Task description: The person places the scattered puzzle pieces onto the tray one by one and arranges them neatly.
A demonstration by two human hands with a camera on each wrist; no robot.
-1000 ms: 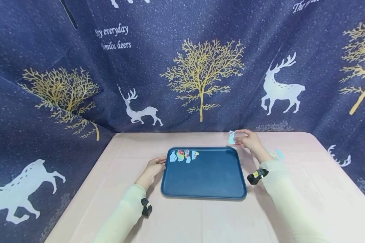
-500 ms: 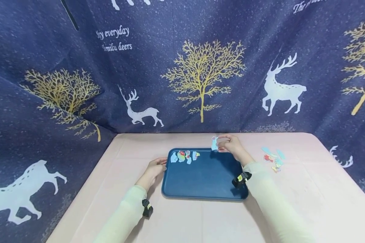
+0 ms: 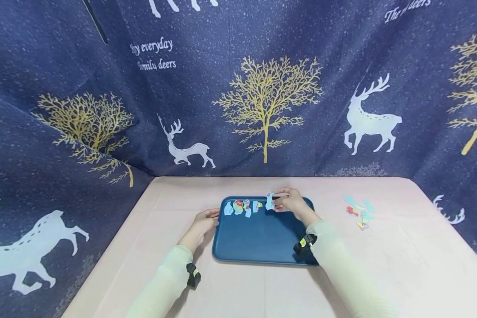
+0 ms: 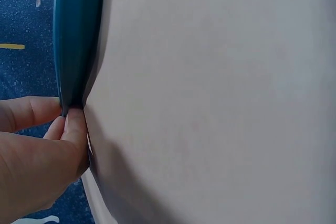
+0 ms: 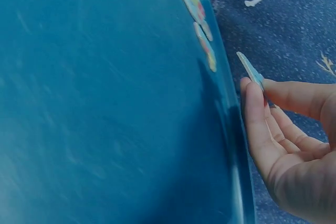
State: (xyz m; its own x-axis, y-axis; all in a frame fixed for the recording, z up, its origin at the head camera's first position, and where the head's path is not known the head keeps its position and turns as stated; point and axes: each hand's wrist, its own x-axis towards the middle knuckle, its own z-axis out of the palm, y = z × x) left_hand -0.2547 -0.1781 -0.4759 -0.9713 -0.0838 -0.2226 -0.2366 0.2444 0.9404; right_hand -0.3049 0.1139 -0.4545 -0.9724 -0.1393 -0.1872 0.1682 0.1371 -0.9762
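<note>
A dark blue tray (image 3: 254, 243) lies on the pink cloth. My left hand (image 3: 202, 225) holds its left rim; in the left wrist view the thumb and fingers (image 4: 73, 127) pinch the tray edge (image 4: 79, 35). Over the tray's back edge, my right hand (image 3: 292, 204) pinches a light blue puzzle piece (image 3: 269, 202) between thumb and fingertips. The right wrist view shows this piece (image 5: 249, 71) tilted and raised off the tray. Several flat puzzle pieces (image 3: 238, 207) with coloured print lie in a row along the tray's back left.
Right of the tray, a loose cluster of puzzle pieces (image 3: 363, 216), blue, red and yellow, lies on the pink cloth (image 3: 381, 265). Behind the table hangs a dark blue curtain (image 3: 322, 163) with deer and trees.
My right hand has carried the light blue puzzle piece leftward from beyond the tray's back right corner to its back edge, near the row. My left hand stays on the rim.
</note>
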